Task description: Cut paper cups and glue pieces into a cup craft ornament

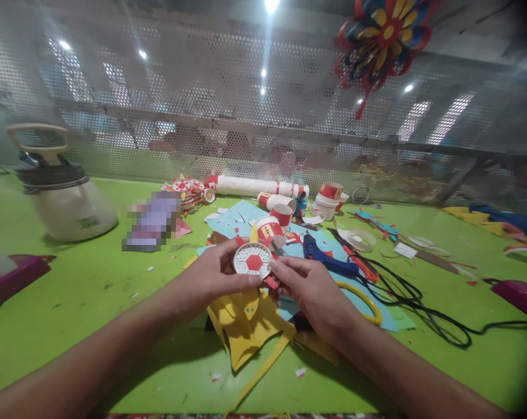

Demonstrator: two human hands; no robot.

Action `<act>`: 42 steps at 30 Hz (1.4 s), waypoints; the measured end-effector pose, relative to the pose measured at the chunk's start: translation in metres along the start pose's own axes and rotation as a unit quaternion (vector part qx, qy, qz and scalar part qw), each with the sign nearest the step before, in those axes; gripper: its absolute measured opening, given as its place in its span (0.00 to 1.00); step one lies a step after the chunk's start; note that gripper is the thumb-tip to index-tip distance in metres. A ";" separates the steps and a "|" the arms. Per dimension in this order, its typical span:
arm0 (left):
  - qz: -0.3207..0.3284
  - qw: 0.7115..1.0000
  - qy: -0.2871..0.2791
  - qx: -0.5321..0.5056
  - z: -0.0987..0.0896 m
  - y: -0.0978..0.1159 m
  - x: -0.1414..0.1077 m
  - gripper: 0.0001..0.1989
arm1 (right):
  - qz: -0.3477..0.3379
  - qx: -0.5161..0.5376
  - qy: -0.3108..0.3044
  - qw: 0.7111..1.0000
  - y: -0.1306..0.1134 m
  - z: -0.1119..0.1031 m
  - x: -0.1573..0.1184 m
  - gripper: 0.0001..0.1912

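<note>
Disc (253, 261), white with a red hexagon, sits between both hands: left grip (236, 263) nearly closed on its near and far edges, right grip (275, 271) pinched at its right side. Yellow paper (250, 331) lies below the grip; glue gun (328, 256) beyond, right, on the green bench (158, 343).
</note>
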State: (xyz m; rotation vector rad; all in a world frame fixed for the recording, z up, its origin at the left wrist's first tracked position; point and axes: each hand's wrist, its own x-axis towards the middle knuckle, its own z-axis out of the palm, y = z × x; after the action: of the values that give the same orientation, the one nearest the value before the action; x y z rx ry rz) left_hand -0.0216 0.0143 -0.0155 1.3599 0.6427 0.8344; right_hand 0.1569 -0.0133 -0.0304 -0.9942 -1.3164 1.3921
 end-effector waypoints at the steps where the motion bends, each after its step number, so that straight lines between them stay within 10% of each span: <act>1: 0.000 1.000 -0.006 -0.001 0.000 0.002 0.000 0.20 | -0.004 0.000 -0.004 1.000 -0.001 0.001 -0.001 0.15; 9: -0.004 0.999 -0.038 -0.017 -0.005 0.007 0.000 0.21 | -0.011 0.018 -0.023 1.000 -0.006 0.003 -0.004 0.16; 26: -0.028 0.994 0.101 -0.041 -0.003 -0.018 0.011 0.35 | 0.001 -0.069 0.032 0.997 -0.002 0.006 0.004 0.16; 42: -0.002 0.995 0.088 -0.041 -0.013 0.004 0.001 0.15 | 0.032 -0.100 0.009 0.994 -0.009 -0.006 0.006 0.15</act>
State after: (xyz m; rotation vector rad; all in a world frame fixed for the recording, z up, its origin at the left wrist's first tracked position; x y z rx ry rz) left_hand -0.0317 0.0225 -0.0126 1.2180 0.7398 0.9750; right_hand 0.1624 -0.0061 -0.0221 -1.1884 -1.4434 1.3142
